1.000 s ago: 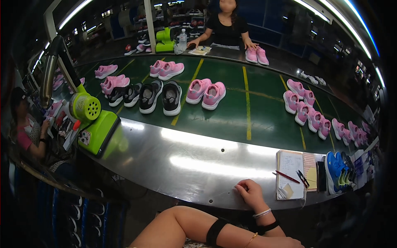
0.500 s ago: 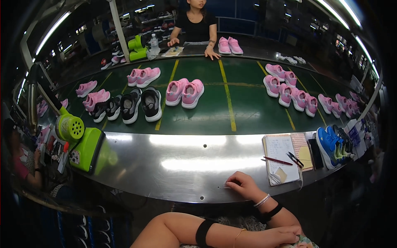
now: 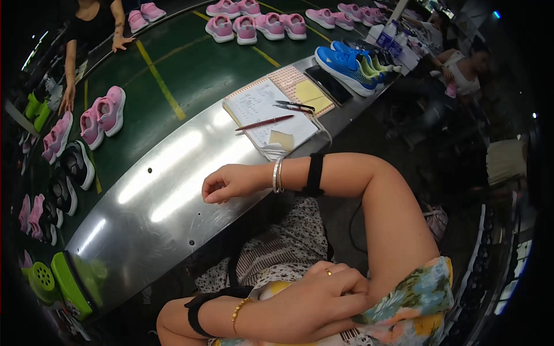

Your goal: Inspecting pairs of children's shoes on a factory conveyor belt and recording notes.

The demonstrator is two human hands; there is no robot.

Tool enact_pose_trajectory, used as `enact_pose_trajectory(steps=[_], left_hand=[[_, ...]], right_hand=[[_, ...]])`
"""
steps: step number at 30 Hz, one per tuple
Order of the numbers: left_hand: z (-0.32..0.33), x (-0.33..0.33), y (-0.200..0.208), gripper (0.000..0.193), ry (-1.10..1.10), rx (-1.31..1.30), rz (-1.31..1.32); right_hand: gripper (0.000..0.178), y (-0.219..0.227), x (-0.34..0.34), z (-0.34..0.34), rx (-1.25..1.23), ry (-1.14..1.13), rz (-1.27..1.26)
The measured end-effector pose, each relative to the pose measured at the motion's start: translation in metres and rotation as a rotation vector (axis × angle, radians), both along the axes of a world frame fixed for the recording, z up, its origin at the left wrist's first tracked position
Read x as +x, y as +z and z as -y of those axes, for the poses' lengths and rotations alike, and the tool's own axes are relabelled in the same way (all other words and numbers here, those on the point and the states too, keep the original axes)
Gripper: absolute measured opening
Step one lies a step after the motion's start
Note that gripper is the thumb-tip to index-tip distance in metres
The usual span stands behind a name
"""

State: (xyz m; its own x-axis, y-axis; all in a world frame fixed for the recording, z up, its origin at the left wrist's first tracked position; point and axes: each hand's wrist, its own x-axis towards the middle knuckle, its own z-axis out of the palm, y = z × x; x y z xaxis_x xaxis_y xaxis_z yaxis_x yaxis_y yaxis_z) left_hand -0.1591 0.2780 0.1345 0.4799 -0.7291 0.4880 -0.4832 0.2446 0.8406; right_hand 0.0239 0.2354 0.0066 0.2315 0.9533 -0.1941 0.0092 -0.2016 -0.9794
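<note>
My left forearm crosses my body, and my left hand [image 3: 314,300] is closed at the edge of my floral right sleeve [image 3: 407,300], fingers bent on the cloth. A gold ring and a gold bead bracelet [image 3: 238,311] are on that hand and wrist. My right hand [image 3: 236,183] rests loosely curled over the metal table edge [image 3: 173,190], nothing seen in it. Silver bangles [image 3: 277,175] circle the right wrist. Beyond it lies an open notebook [image 3: 271,106] with a dark red pen [image 3: 265,122] and black thread snips [image 3: 294,106] on it.
A dark phone [image 3: 329,85] and blue sneakers [image 3: 344,68] stand past the notebook. Pink shoes [image 3: 271,27] and black shoes [image 3: 78,164] sit on the green belt [image 3: 173,63]. A green machine [image 3: 72,285] is at lower left. Across the belt, a co-worker's hand [image 3: 67,98] nears pink shoes.
My view has swung right and down, so the table now slants. My right hand stays over the table, and my left stays by the sleeve. The co-worker's hand has reached toward pink shoes.
</note>
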Motion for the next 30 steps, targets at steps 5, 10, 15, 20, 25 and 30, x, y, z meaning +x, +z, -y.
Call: enact_pose_trajectory(steps=[5, 10, 15, 20, 25, 30], left_hand=[[0.009, -0.009, 0.002, 0.021, 0.17, -0.231, 0.21], [0.006, -0.03, 0.012, 0.027, 0.317, -0.245, 0.421], [0.008, -0.048, 0.017, 0.027, 0.445, -0.173, 0.559], [0.011, -0.049, 0.012, 0.026, 0.464, -0.165, 0.595], [0.012, -0.013, 0.004, 0.024, -0.039, -0.056, 0.011], [0.036, 0.011, -0.01, 0.018, -0.195, -0.118, -0.366]], right_hand=[[0.026, 0.048, 0.002, 0.009, 0.045, 0.019, 0.048], [0.027, 0.08, 0.0, 0.019, 0.144, -0.063, 0.095], [0.026, 0.097, -0.002, 0.031, 0.218, -0.217, 0.081], [0.025, 0.1, 0.002, 0.038, 0.217, -0.234, 0.122], [0.026, 0.083, -0.002, 0.036, 0.183, -0.195, 0.076], [0.025, 0.049, -0.019, 0.02, 0.066, -0.16, 0.033]])
